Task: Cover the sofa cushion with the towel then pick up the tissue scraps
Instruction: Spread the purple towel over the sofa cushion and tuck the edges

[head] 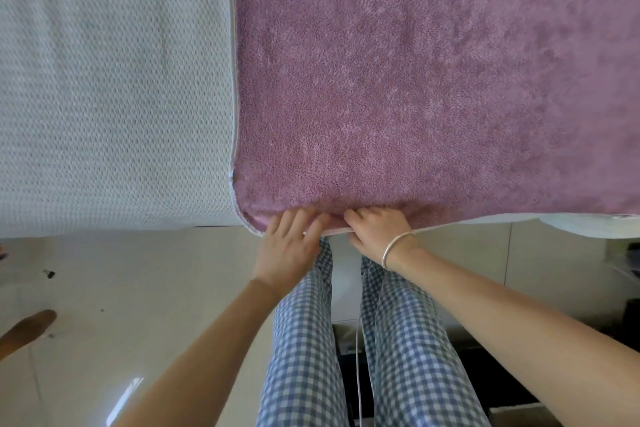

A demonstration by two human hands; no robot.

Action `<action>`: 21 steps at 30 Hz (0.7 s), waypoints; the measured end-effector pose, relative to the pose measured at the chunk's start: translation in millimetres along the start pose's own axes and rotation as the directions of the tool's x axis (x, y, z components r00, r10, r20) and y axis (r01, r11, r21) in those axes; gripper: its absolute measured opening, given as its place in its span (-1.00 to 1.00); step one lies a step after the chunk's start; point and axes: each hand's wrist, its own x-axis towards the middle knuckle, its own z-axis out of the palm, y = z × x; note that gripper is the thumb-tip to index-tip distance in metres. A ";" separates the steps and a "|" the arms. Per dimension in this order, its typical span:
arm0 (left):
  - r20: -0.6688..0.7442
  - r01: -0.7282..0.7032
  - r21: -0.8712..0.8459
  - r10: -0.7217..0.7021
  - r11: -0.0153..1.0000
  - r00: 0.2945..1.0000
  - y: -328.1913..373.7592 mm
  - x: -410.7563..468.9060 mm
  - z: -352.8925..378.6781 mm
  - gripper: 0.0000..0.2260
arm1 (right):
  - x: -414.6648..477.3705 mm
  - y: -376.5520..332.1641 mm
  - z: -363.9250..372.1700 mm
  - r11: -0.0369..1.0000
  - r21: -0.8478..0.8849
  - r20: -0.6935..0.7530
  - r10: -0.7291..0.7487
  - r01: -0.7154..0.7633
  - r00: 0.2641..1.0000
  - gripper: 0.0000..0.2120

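Two hands work the near hem of the purple towel (pixel 415 80), just below frame centre. The towel lies flat, pile up, filling the view from 12 to 4 o'clock. Its pale piped left edge runs down at 11 o'clock and turns a corner near centre. White mesh-weave sofa cushion (pixel 104 80) shows uncovered from 9 to 11 o'clock; what lies under the towel is hidden.

Left hand (pixel 292 246): fingers straight and spread, tips resting on the towel's corner where it drapes over the front edge. Judged purpose: pin the corner so the cloth does not slide.

Right hand (pixel 375 230), bracelet (pixel 398 250) at the wrist: fingers curled over the hem and gripping it, just beside the left hand. Judged purpose: pull or tuck the hem down over the cushion front.

Person stands tight to the sofa, checked trousers (pixel 304 340) at 6 o'clock, which keeps both hands square on the edge.

Status: covering step judged near done, hem not yet let go. Tissue scraps: none identifiable. Small dark specks (pixel 48 274) on the tiled floor (pixel 156 288) at 8 o'clock are too small to name.
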 end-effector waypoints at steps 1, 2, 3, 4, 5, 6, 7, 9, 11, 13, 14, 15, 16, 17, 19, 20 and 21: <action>0.009 -0.032 0.014 0.032 0.999 0.999 10.4 10.6 1.4 -0.77 | -1.9 -1.2 -1.0 0.999 0.033 -0.075 0.003 -0.001 0.997 -0.75; 0.029 -0.049 0.025 0.049 0.998 0.998 18.6 20.7 2.8 -0.78 | -2.9 -1.6 -1.8 0.999 0.048 -0.135 0.018 -0.012 0.991 -0.75; 0.063 -0.073 0.037 0.071 0.997 0.996 27.2 31.8 4.1 -0.78 | -6.6 1.9 -2.4 0.998 0.054 -0.168 0.047 -0.039 0.985 -0.76; 0.107 -0.090 0.051 0.084 0.995 0.991 31.5 39.8 4.7 -0.77 | -9.7 4.2 -1.3 0.996 0.060 -0.171 0.067 -0.058 0.983 -0.77; 0.149 -0.107 0.067 0.096 0.992 0.984 33.5 45.7 5.9 -0.76 | -13.4 6.8 -1.3 0.996 0.071 -0.189 0.065 -0.053 0.980 -0.78; 0.189 -0.130 0.087 0.112 0.988 0.976 34.1 49.7 7.0 -0.75 | -17.7 9.9 -0.1 0.997 0.072 -0.212 0.052 -0.037 0.976 -0.79; 0.209 -0.159 0.114 0.133 0.981 0.969 35.9 53.3 9.1 -0.74 | -23.3 15.4 2.0 0.997 0.071 -0.226 0.049 -0.033 0.973 -0.78; 0.212 -0.215 0.144 0.182 0.966 0.960 46.4 58.7 13.4 -0.76 | -34.0 29.3 7.6 0.994 0.103 -0.222 0.065 -0.042 0.973 -0.80; 0.186 -0.255 0.155 0.225 0.954 0.956 69.4 64.6 22.6 -0.84 | -48.2 53.9 11.6 0.995 0.091 -0.266 0.070 -0.047 0.962 -0.80; 0.148 -0.252 0.157 0.229 0.955 0.962 96.4 73.0 34.6 -0.83 | -63.9 86.2 13.0 0.996 0.030 -0.301 0.093 -0.088 0.949 -0.72; 0.129 -0.250 0.163 0.231 0.954 0.964 106.0 75.7 40.0 -0.83 | -69.7 99.9 11.4 0.992 0.014 -0.306 0.122 -0.124 0.944 -0.69; 0.115 -0.255 0.171 0.237 0.952 0.965 120.4 78.6 46.5 -0.79 | -79.6 117.7 11.8 0.990 0.004 -0.313 0.138 -0.144 0.940 -0.67; 0.117 -0.260 0.174 0.243 0.950 0.963 132.7 81.1 51.9 -0.72 | -88.5 135.1 14.3 0.987 -0.019 -0.329 0.144 -0.158 0.933 -0.66; 0.123 -0.262 0.171 0.244 0.950 0.962 142.7 83.2 56.4 -0.65 | -96.8 151.6 16.8 0.984 -0.058 -0.340 0.140 -0.169 0.930 -0.66; 0.132 -0.251 0.164 0.231 0.954 0.964 168.7 94.7 66.5 -0.54 | -115.0 189.7 20.8 0.965 -0.141 -0.330 0.164 -0.221 0.929 -0.65; 0.136 -0.237 0.164 0.216 0.958 0.967 178.3 101.5 71.2 -0.51 | -120.6 206.1 22.3 0.954 -0.172 -0.326 0.182 -0.247 0.928 -0.64; 0.136 -0.225 0.166 0.203 0.960 0.970 186.2 109.1 76.2 -0.50 | -124.0 221.2 25.1 0.946 -0.194 -0.330 0.187 -0.260 0.925 -0.63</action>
